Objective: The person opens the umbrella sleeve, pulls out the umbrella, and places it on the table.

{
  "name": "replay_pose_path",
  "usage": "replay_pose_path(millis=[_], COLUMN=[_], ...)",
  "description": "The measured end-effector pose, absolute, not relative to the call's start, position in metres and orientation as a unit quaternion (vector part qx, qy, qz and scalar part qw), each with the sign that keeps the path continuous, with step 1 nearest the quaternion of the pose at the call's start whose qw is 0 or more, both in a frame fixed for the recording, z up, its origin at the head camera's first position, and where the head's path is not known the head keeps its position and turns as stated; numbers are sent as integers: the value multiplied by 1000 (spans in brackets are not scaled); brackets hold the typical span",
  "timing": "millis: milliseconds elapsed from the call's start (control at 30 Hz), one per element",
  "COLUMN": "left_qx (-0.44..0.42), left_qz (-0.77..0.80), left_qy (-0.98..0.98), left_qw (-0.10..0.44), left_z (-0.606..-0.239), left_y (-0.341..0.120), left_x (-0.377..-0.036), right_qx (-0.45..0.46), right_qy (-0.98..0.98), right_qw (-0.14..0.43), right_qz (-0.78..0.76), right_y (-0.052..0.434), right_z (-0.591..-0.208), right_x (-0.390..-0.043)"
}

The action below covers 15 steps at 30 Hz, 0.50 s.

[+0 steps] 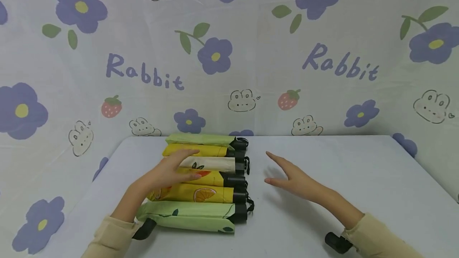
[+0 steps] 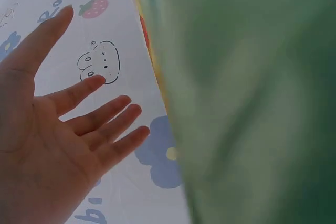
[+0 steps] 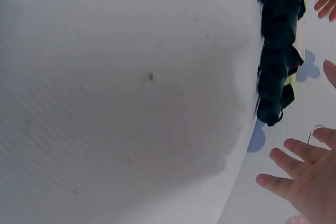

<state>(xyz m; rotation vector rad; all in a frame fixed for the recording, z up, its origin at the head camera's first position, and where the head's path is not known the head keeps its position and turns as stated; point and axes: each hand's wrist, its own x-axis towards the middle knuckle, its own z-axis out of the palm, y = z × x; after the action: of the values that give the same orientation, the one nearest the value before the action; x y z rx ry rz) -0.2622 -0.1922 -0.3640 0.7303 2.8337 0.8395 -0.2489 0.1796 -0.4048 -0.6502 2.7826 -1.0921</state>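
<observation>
Head view: six folded umbrellas (image 1: 215, 178) lie left of centre; the left hand (image 1: 170, 171) is over them, the right hand (image 1: 297, 179) right of centre, both empty, fingers extended. Left wrist view: blurred green fabric (image 2: 247, 98) fills the right. Right wrist view: black handles (image 3: 278, 35) stand upper right.

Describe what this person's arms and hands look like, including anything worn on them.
Plain beige sleeves end in cuffs short of the hands. A rounded black piece shows beside each cuff. The left hand and right hand are bare, with no gloves or rings visible.
</observation>
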Motion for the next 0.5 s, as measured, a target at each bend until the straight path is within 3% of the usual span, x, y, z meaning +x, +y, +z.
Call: replay_pose_path(millis=[500], left_qx=[308], left_qz=[313], left_qy=[894], left_qw=[87], left_z=[-374], left_y=[-198], left_x=[-228], right_qx=[-275], right_qy=[871], right_qw=[72], right_qz=[-402], right_y=[159], right_z=[-410], right_x=[-221])
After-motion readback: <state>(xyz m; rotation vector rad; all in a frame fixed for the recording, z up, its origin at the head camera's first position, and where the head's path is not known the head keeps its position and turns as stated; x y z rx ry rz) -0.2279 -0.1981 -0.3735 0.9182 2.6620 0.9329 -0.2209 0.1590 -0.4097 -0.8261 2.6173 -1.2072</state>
